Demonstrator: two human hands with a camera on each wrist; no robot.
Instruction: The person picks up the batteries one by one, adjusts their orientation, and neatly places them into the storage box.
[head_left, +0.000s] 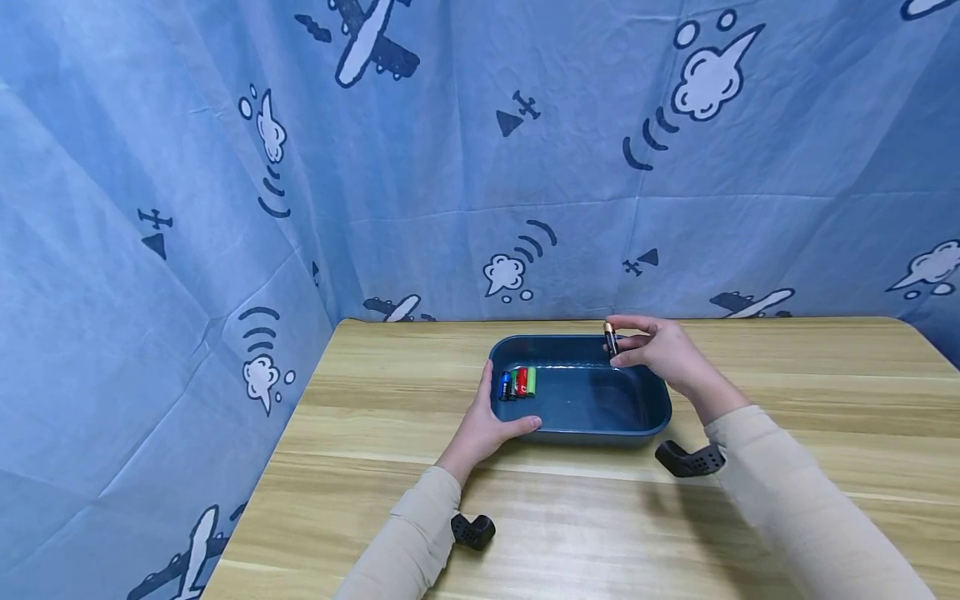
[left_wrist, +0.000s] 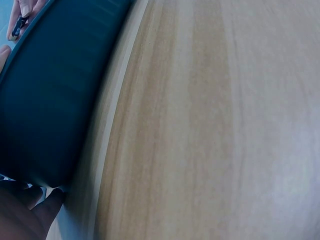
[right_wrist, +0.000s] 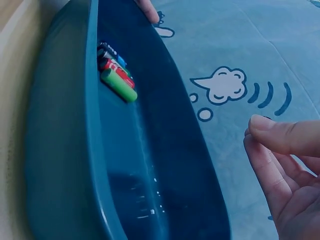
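Note:
A dark blue plastic bin (head_left: 577, 437) stands on the wooden table. My left hand (head_left: 483, 423) grips its left end, thumb over the near rim and fingers along the outer side. My right hand (head_left: 660, 350) pinches a black battery with a copper-coloured end (head_left: 611, 339) between thumb and fingers, above the bin's far rim towards the right. In the right wrist view, the thumb hides nearly all of that battery. Several batteries lie side by side in the bin's left end, among them a blue battery (head_left: 506, 386), a red battery (head_left: 522, 382) and a light green battery (right_wrist: 119, 85).
The wooden table (head_left: 375, 467) reaches to a blue curtain (head_left: 420, 167) with printed planes and clouds, behind and at the left. Black wrist mounts (head_left: 472, 532) stick out from both beige sleeves.

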